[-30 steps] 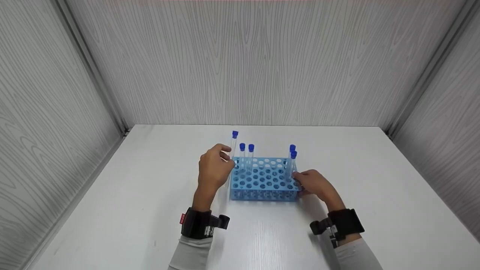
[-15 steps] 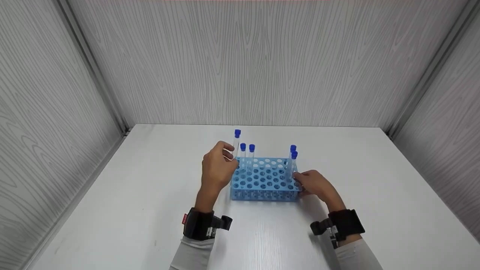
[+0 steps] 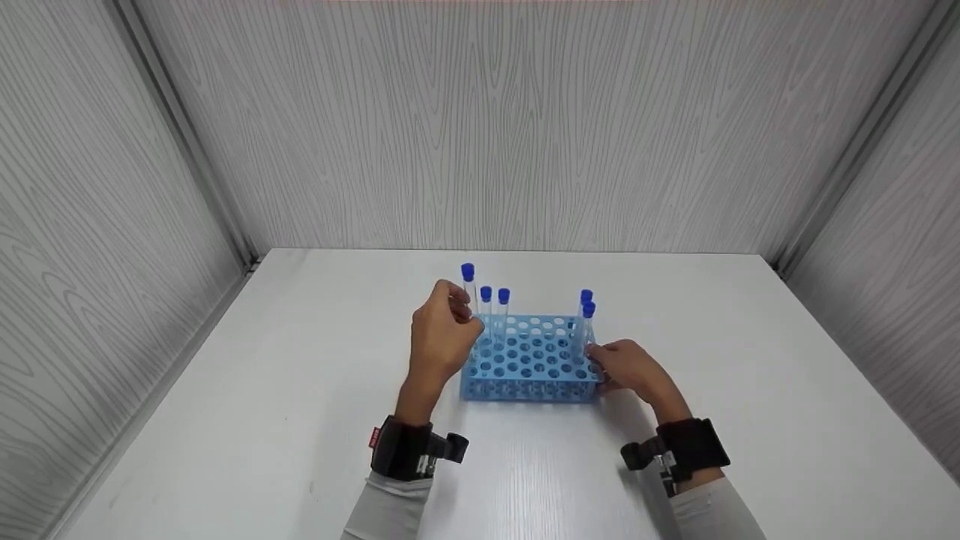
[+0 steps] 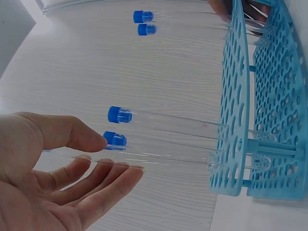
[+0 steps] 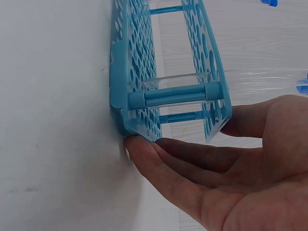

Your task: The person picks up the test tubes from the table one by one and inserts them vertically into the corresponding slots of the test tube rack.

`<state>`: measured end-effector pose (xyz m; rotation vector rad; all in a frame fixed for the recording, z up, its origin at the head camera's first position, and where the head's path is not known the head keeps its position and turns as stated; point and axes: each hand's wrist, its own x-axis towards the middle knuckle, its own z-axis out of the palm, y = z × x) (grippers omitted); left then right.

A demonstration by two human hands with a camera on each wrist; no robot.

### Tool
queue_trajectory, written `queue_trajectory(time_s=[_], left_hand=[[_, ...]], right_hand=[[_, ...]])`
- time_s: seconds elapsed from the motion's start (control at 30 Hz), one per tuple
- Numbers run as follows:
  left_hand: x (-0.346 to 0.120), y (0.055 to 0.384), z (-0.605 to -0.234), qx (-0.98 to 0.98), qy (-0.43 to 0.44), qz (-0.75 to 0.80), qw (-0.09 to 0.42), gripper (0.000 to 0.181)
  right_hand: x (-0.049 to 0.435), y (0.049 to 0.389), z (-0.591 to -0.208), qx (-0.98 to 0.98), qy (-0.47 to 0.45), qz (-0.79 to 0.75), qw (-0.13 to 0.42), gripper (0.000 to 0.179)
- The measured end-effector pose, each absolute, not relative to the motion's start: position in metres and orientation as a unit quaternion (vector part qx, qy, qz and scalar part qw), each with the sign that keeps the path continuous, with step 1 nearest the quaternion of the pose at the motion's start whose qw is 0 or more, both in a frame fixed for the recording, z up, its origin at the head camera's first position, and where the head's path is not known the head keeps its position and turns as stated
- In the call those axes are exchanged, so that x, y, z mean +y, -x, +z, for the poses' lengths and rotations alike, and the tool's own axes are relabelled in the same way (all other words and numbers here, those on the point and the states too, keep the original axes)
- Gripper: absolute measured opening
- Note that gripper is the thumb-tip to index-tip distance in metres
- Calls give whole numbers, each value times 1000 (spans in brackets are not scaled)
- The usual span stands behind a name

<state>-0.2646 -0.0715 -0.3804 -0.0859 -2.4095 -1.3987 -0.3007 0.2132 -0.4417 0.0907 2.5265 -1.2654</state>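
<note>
A clear test tube [image 3: 469, 289] with a blue cap is pinched between the thumb and fingers of my left hand [image 3: 439, 334]. Its lower end reaches the top plate of the blue rack [image 3: 529, 381] at the left side; whether it sits inside a hole I cannot tell. In the left wrist view the hand hides most of that tube's cap. Two capped tubes [image 4: 168, 120] stand in the rack just beside it. My right hand [image 3: 630, 367] grips the rack's right end, thumb at the top plate and fingers low against the end, as the right wrist view shows.
Two more blue-capped tubes [image 3: 587, 319] stand at the rack's right end, close to my right thumb. The rack rests on a white table [image 3: 300, 360]. Grey wood-grain panels [image 3: 480, 127] enclose the table at the back and both sides.
My left hand has shifted slightly right, over the rack's left edge. The held tube's capped top has swung back left and dipped a little. The right hand and rack have stayed put.
</note>
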Motion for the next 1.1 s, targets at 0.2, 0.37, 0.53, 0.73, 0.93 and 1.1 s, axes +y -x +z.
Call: queue_trajectory(time_s=[0.2,0.37,0.53,0.73,0.93,1.1], left_hand=[[-70,266,-385,-843,36,-507,179,24],[-68,268,-388,-839,37,-512,183,24],[-66,271,-393,-840,37,-513,174,24],[-64,274,-398,-848,36,-503,162,24],[-64,276,-403,-855,42,-492,158,24],[-63,278,-405,-866,36,-477,147,24]], right_hand=[[214,301,-443,885,-27,-438,154,55],[214,302,-442,883,-25,-442,156,55],[214,302,-442,881,-27,-446,159,54],[214,302,-443,875,-28,-456,159,54],[215,302,-443,875,-32,-455,159,55],[215,302,-443,877,-27,-454,157,55]])
